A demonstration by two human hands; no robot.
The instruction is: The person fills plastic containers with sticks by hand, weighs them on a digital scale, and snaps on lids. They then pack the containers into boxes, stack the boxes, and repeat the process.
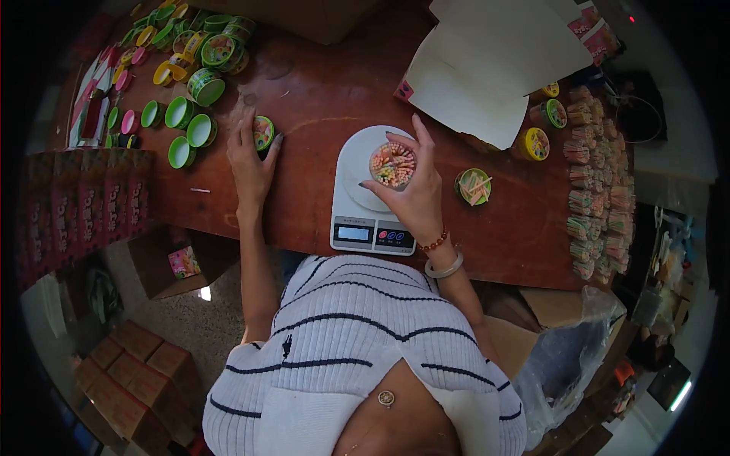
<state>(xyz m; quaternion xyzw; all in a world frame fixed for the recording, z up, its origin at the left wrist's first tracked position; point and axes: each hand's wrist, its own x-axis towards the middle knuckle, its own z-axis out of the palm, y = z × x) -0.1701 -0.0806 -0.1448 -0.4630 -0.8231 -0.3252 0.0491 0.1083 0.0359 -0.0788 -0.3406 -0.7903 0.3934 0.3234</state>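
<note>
My right hand (414, 178) is closed around a clear round tub (393, 165) packed with thin multicoloured sticks, seen end-on. The tub is over the round plate of a white digital kitchen scale (351, 175); whether its base touches the plate is hidden. To the left, my left hand (255, 163) has its fingers and thumb around a green-rimmed lid (263, 133) with a printed picture, at the table surface. A small green lid (474, 187) holding several loose pale sticks lies right of the scale.
Green, yellow and pink lids (201, 131) are scattered at the left and far left. Bundled sticks (597, 190) are stacked along the right edge. Closed yellow-lidded tubs (534, 144) stand beside a large white sheet (487, 68). Pink printed packs (91, 201) line the left edge.
</note>
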